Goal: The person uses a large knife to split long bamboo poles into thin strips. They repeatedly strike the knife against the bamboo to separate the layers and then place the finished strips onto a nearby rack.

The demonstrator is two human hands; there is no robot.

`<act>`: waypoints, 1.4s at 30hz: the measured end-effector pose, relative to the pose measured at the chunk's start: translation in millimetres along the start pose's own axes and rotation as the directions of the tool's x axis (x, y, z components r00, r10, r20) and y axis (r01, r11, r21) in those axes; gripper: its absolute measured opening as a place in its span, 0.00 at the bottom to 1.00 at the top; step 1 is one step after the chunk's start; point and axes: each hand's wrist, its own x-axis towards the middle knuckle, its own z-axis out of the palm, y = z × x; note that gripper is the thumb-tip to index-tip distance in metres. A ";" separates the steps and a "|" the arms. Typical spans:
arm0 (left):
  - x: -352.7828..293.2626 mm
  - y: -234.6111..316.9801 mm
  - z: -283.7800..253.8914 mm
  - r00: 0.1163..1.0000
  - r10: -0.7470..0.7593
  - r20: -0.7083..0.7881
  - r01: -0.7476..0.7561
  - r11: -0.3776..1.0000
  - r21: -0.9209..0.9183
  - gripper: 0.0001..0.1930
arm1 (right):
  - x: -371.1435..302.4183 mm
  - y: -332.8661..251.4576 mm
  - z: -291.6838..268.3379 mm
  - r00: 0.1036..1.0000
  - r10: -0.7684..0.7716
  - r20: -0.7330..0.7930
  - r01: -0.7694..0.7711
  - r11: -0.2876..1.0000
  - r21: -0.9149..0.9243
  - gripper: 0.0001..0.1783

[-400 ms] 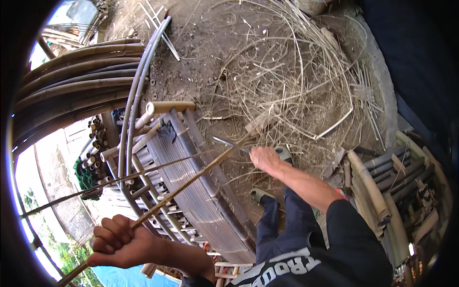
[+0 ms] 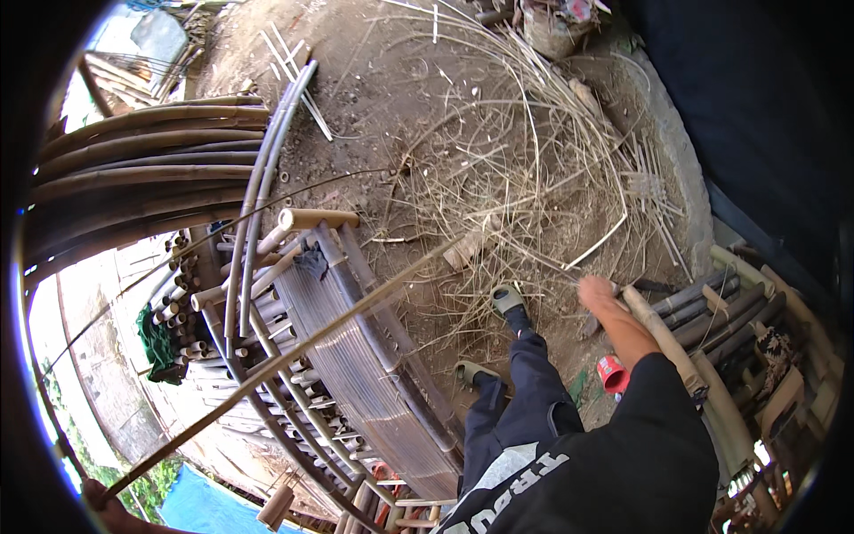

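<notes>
At the lower left rim, my left hand (image 2: 105,505) is closed round a long bamboo strip (image 2: 294,351). The strip slants up and right over a slatted bamboo bench (image 2: 342,334) toward a short pale bamboo piece (image 2: 464,251) on the ground. A thinner dark strip (image 2: 222,227) runs above it, bending over the curved poles. Out to the right, my right hand (image 2: 596,292) is closed, beside the upper end of a thick bamboo pole (image 2: 654,325). It held a knife a moment ago; the blade is hard to make out against the litter now.
Shavings (image 2: 507,169) and thin strips litter the dirt floor ahead. Long dark poles (image 2: 151,165) are stacked at the left. A red cup (image 2: 610,374) lies below my right forearm, with more bamboo (image 2: 729,307) piled at the right. A dark sheet (image 2: 756,116) hangs at the far right.
My right hand has swung away from the strip to the right. My left hand has moved down and left to the picture's edge, still gripping the strip. The thin dark strip sits higher.
</notes>
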 end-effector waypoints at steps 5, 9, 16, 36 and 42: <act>-30.8 28.1 -96.7 0.961 -0.115 -0.254 0.120 0.993 0.007 0.23 | -84.6 28.6 4.0 0.925 0.036 -0.378 0.114 0.923 0.367 0.13; -136.8 -5.0 -161.2 0.893 -0.303 -0.332 0.203 0.931 -0.304 0.23 | -128.6 -89.9 -26.9 0.952 0.202 -0.229 0.218 0.072 0.973 0.17; -305.8 -37.4 -127.3 0.551 -0.585 -0.595 -0.033 0.697 -0.716 0.26 | -222.9 -272.7 -136.6 0.933 0.081 -0.350 0.299 -0.714 0.634 0.26; -401.0 -15.4 -87.3 0.653 -0.569 0.500 0.313 0.804 0.506 0.26 | -409.0 -348.4 -137.7 0.813 -0.193 -0.549 0.492 -0.275 0.826 0.14; -386.3 -0.8 -79.9 0.336 -0.777 0.532 0.933 0.352 -0.074 0.16 | -425.7 -332.4 -144.5 0.511 -0.272 -0.816 0.822 0.432 0.371 0.36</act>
